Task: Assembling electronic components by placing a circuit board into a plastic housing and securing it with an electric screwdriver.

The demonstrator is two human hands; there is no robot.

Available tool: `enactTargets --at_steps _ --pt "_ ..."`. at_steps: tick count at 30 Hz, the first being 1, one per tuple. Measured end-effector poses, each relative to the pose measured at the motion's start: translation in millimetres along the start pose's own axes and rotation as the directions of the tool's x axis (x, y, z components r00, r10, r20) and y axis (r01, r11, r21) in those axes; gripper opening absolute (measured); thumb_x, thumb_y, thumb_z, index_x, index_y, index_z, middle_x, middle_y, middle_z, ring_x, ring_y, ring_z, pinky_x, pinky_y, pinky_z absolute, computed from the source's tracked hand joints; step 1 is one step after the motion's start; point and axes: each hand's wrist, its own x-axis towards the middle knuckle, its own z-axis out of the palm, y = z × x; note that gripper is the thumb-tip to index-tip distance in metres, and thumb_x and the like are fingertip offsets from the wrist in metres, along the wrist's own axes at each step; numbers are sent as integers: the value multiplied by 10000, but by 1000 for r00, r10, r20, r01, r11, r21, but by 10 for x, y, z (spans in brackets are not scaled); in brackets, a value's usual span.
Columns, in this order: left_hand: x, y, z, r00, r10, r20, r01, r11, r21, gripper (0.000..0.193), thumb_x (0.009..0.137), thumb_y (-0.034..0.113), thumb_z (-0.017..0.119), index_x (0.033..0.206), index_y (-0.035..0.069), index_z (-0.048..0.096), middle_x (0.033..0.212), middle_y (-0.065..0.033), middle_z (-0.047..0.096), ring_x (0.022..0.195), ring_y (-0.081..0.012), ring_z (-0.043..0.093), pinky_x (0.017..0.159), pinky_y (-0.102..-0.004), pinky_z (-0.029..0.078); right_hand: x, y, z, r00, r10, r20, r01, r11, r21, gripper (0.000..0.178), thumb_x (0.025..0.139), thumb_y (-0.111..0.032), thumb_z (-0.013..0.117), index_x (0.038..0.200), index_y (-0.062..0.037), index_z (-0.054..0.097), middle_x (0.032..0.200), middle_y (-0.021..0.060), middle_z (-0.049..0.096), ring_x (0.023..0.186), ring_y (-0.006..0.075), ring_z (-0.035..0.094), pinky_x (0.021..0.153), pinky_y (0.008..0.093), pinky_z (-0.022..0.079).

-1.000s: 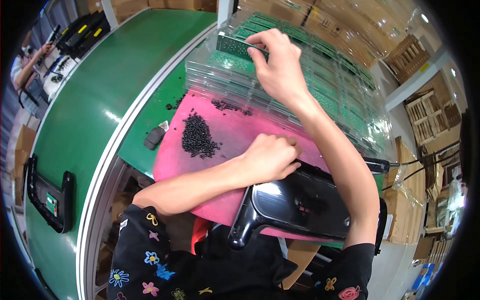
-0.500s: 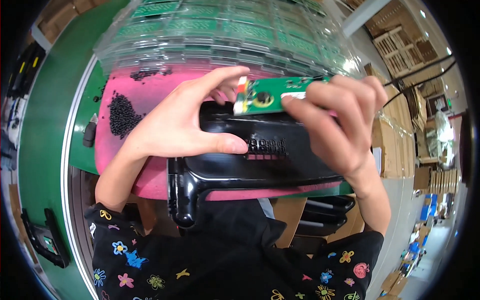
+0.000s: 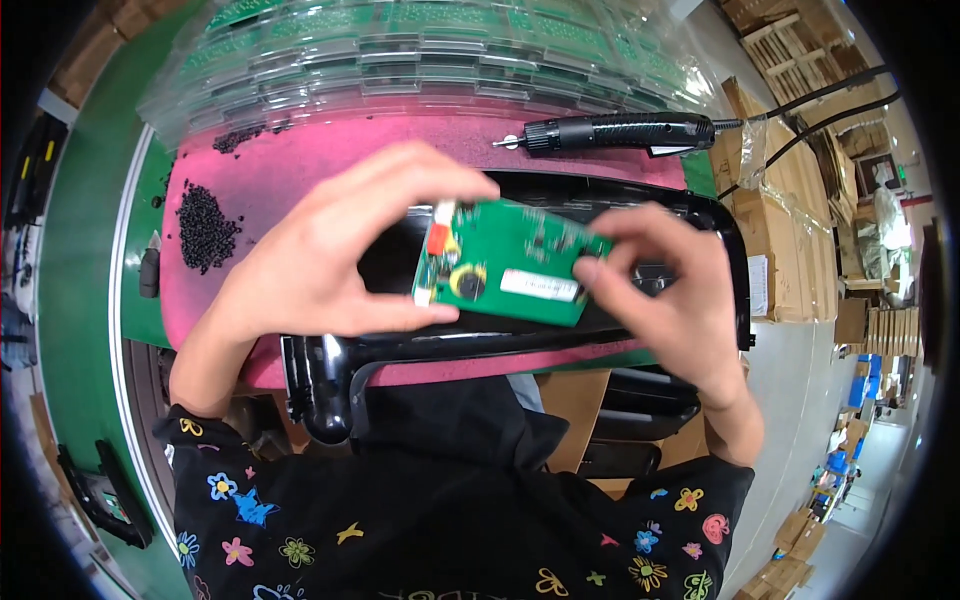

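Note:
A green circuit board (image 3: 505, 262) with a white label and a round black part is held between both hands, above a black plastic housing (image 3: 640, 215) that lies on a pink mat (image 3: 300, 165). My left hand (image 3: 320, 255) grips the board's left end, thumb under and fingers over it. My right hand (image 3: 670, 295) pinches the right end. The housing's handle (image 3: 325, 385) sticks out toward me over the mat's near edge.
A black electric screwdriver (image 3: 615, 130) lies at the mat's far edge, its cable running right. A heap of small black screws (image 3: 205, 225) sits on the mat's left. Clear trays of green boards (image 3: 400, 50) line the back. Cardboard boxes (image 3: 790, 180) stand right; a green conveyor (image 3: 85, 260) runs left.
The right hand brought a board from the far trays toward me; both hands now hold it, turned face up over the housing. The left hand left the mat.

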Motion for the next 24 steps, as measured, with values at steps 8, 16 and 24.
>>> enactTargets --at_steps 8,16,24 --pt "-112 17 99 927 2 375 31 996 -82 654 639 232 836 1211 11 610 1073 -109 651 947 -281 642 796 -368 500 -346 264 103 962 5 272 -71 969 235 110 799 -6 646 896 24 688 670 85 630 612 152 646 594 271 511" --pt "-107 -87 30 962 -50 269 84 990 -116 639 602 216 865 1158 -6 639 1022 -120 659 848 -283 669 734 -356 541 -234 269 78 948 -31 317 -30 983 184 736 595 -252 952 1206 -55 591 1033 66 638 854 209 613 787 313 508" --pt "-110 -79 114 909 -334 250 298 939 169 670 620 185 853 1210 25 578 1100 -112 610 965 -307 653 786 -367 547 75 669 201 977 -193 91 184 978 102 572 598 -86 860 1114 -32 619 1144 117 637 1125 305 578 989 396 446"
